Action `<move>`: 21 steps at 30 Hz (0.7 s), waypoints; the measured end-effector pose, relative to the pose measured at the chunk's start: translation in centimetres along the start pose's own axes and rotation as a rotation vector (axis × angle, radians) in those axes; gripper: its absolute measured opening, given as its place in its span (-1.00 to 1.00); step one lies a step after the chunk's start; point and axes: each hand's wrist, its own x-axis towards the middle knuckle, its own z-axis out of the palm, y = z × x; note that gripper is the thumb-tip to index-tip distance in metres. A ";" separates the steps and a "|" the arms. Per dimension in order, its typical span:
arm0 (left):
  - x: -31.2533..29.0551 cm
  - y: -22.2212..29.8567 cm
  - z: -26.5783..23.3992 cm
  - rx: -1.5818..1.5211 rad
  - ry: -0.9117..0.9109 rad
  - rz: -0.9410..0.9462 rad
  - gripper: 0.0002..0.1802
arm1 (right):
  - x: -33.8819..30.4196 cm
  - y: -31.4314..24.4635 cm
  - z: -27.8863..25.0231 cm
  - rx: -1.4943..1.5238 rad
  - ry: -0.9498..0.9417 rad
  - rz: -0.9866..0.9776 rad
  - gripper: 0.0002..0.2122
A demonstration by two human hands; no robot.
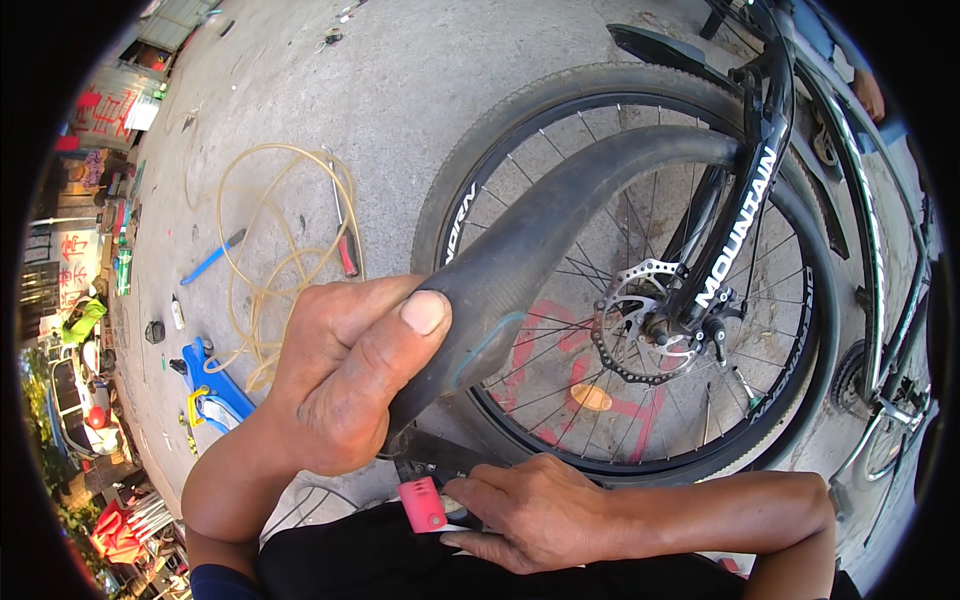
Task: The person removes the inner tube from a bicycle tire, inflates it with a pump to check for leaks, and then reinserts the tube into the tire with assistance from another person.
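My left hand is closed round a black inner tube, thumb pressed on top. The tube is swollen with air and arches away to the right across the bicycle wheel. Blue-green curved marks show on its side near my thumb. Lower down, my right hand is closed on a small tool with a pinkish-red block-shaped end; its grip is partly hidden by my fingers. That red end sits just below the tube's near part, and I cannot tell whether they touch.
The bicycle fork and brake disc stand right. On the concrete at left lie a coiled yellowish hose, a red-handled screwdriver, a blue tyre lever and a blue tool. Another person's hand shows top right.
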 end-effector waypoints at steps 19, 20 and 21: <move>2.4 -10.0 -4.5 0.024 0.099 -0.097 -0.33 | 1.9 4.0 -1.3 -0.025 0.125 0.077 -0.67; 2.3 -11.6 -5.0 -0.029 0.121 -0.105 -0.32 | 2.2 4.4 -1.9 -0.010 0.108 0.130 -0.65; 2.1 -13.1 -5.6 0.008 0.132 -0.169 -0.32 | 2.5 4.9 -2.6 -0.004 0.089 0.178 -0.64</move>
